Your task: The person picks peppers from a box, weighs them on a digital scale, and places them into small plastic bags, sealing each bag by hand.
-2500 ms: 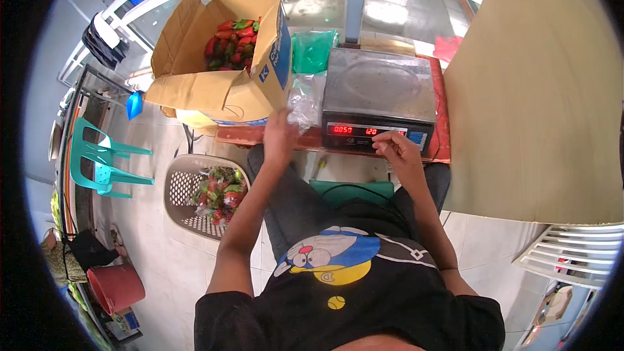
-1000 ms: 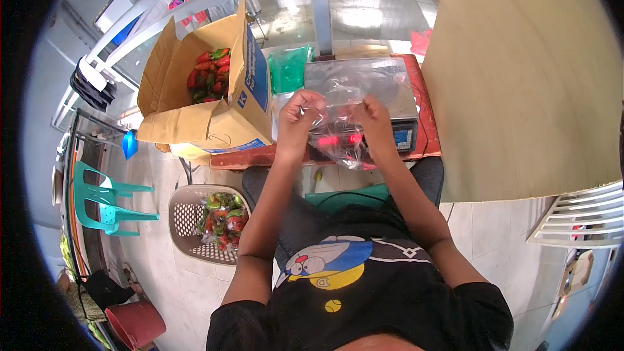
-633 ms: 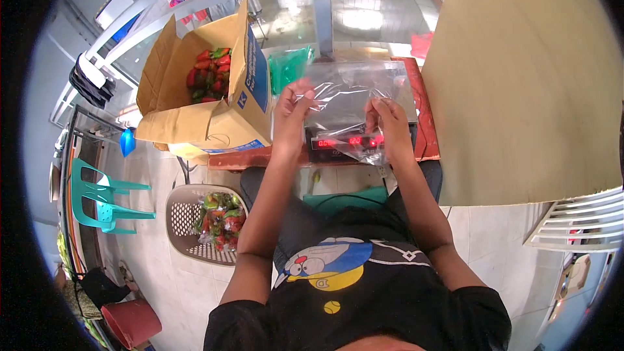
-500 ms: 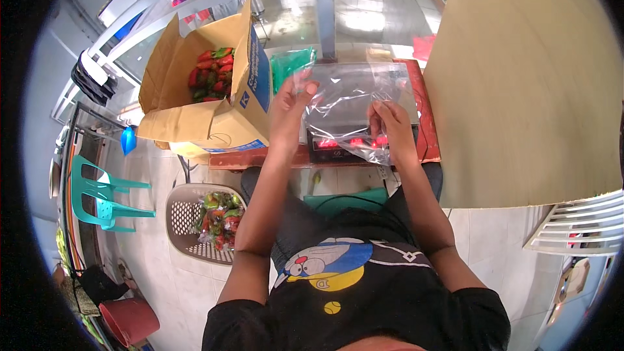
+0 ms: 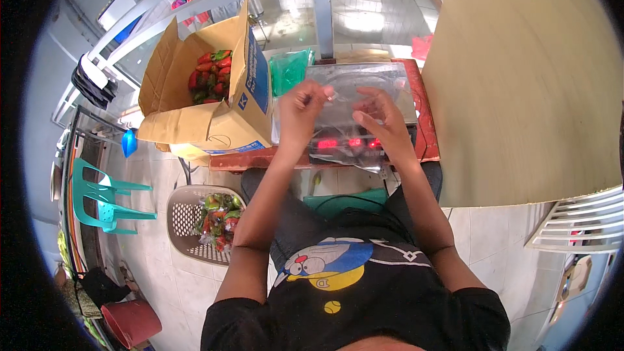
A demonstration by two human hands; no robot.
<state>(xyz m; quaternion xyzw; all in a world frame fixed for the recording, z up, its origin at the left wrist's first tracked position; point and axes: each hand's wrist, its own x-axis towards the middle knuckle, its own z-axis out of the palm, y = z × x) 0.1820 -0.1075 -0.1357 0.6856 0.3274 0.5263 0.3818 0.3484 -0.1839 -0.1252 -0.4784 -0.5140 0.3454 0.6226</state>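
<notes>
A clear plastic bag (image 5: 340, 117) hangs over the digital scale (image 5: 408, 105) with the red-lit display, on a red table (image 5: 426, 114). My left hand (image 5: 303, 105) pinches the bag near its upper edge, fingers closed. Beside it my right hand (image 5: 385, 122) has thumb and fingers apart, close to the film; no hold on it shows. Left of the scale stands an open cardboard box (image 5: 224, 125) with red and green peppers (image 5: 209, 79) inside. Between box and scale lies a green plastic packet (image 5: 290, 70).
A beige basket (image 5: 184, 227) with bagged vegetables stands on the floor to my left. Farther left are a green plastic chair (image 5: 97, 198) and a red bucket (image 5: 132, 320). A tall plywood panel (image 5: 526, 91) closes off the right side. A metal railing (image 5: 321, 16) runs behind the table.
Both hands have moved closer together above the scale. My right hand has let go of the bag's side and its fingers have spread; my left hand has shifted right with the bag.
</notes>
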